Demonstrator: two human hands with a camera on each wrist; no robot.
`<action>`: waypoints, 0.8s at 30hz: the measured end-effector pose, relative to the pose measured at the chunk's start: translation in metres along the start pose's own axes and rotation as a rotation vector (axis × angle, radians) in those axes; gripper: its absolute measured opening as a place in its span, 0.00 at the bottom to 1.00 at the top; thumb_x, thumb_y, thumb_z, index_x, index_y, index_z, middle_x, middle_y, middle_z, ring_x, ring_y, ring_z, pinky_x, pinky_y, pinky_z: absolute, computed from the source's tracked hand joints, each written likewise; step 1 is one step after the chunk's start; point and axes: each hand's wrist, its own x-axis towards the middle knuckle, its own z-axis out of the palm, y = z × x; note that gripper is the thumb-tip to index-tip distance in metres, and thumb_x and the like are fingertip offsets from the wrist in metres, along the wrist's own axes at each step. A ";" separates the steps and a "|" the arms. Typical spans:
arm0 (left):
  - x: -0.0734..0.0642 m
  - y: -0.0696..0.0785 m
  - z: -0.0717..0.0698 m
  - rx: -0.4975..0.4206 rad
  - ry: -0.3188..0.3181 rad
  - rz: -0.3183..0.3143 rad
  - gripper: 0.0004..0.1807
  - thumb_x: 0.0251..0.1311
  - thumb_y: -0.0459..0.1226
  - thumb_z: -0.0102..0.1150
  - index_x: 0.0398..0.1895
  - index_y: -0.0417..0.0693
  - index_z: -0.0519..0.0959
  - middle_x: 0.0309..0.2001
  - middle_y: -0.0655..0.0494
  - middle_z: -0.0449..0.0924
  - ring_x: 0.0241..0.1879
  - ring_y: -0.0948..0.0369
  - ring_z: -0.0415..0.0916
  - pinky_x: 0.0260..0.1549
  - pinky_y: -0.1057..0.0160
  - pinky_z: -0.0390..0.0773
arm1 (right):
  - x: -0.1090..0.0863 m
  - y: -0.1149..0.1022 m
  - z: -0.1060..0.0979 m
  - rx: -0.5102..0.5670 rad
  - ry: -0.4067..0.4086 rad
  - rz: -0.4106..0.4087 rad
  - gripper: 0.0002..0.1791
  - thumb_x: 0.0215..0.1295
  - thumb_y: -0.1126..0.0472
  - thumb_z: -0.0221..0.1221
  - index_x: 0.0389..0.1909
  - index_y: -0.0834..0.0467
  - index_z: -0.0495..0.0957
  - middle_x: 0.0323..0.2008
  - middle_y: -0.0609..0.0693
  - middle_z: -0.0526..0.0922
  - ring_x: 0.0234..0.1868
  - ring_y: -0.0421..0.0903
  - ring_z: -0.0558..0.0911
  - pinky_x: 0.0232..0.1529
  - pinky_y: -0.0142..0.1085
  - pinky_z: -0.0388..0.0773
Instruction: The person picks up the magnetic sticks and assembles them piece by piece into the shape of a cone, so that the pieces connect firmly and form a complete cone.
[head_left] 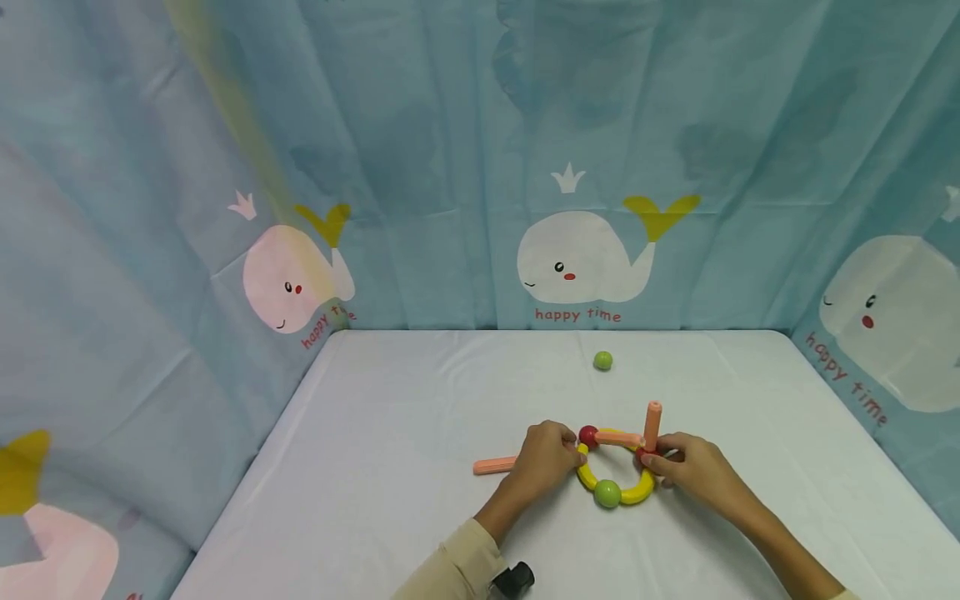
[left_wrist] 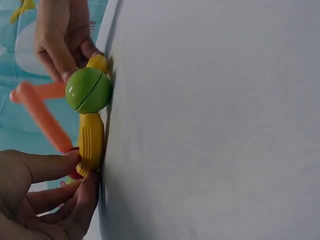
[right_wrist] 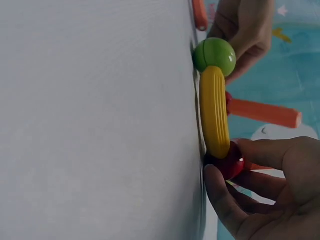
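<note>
A ring of yellow curved rods and colored balls lies on the white table. My left hand (head_left: 546, 457) pinches the end of a yellow curved rod (left_wrist: 91, 142) on the ring's left side, close by a red ball (head_left: 588, 436). On the opposite side, my right hand (head_left: 697, 471) grips another red ball (right_wrist: 231, 164) between thumb and fingers. A green ball (head_left: 607, 493) joins two yellow rods at the front. One orange rod (head_left: 653, 423) stands upright from the right red ball; a second orange rod (head_left: 618, 438) slants up from the left one.
A loose orange rod (head_left: 493, 466) lies left of the ring, partly hidden behind my left hand. Farther back on the white table (head_left: 405, 400) sits a separate green ball (head_left: 603, 360). A blue whale-printed curtain (head_left: 435, 167) hangs behind. A black object (head_left: 516, 578) shows beside my left sleeve.
</note>
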 end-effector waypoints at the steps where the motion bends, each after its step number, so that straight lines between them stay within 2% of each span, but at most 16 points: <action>1: 0.002 0.000 -0.001 0.006 0.003 0.009 0.14 0.59 0.31 0.76 0.46 0.31 0.89 0.28 0.59 0.82 0.31 0.67 0.74 0.30 0.71 0.76 | -0.002 0.001 0.000 0.016 0.001 -0.004 0.21 0.70 0.56 0.69 0.55 0.67 0.84 0.45 0.55 0.89 0.36 0.45 0.86 0.33 0.35 0.84; 7: 0.013 0.003 -0.001 0.041 -0.013 0.020 0.13 0.61 0.30 0.74 0.49 0.35 0.89 0.31 0.57 0.84 0.29 0.68 0.74 0.29 0.73 0.77 | -0.007 0.003 0.002 0.053 0.021 -0.027 0.23 0.67 0.63 0.69 0.58 0.72 0.81 0.49 0.62 0.88 0.38 0.47 0.88 0.32 0.35 0.85; 14: 0.013 0.009 0.001 0.079 -0.035 0.023 0.20 0.61 0.30 0.75 0.58 0.41 0.86 0.31 0.60 0.80 0.27 0.67 0.71 0.25 0.73 0.73 | -0.008 0.001 0.001 0.038 0.020 -0.024 0.23 0.67 0.63 0.70 0.57 0.72 0.81 0.47 0.60 0.88 0.36 0.45 0.87 0.32 0.35 0.85; 20: 0.012 0.009 0.002 0.103 -0.038 0.019 0.22 0.61 0.33 0.76 0.60 0.44 0.87 0.33 0.59 0.82 0.29 0.67 0.71 0.25 0.73 0.74 | -0.007 0.000 0.001 0.028 0.012 -0.022 0.23 0.67 0.63 0.70 0.57 0.73 0.81 0.45 0.59 0.89 0.35 0.45 0.87 0.32 0.36 0.85; 24: 0.015 0.010 0.005 0.146 -0.043 -0.008 0.23 0.61 0.34 0.77 0.60 0.45 0.87 0.36 0.58 0.83 0.31 0.66 0.72 0.26 0.73 0.75 | -0.007 -0.001 0.000 0.025 0.013 -0.020 0.23 0.67 0.63 0.71 0.57 0.73 0.81 0.44 0.58 0.89 0.35 0.46 0.87 0.32 0.36 0.85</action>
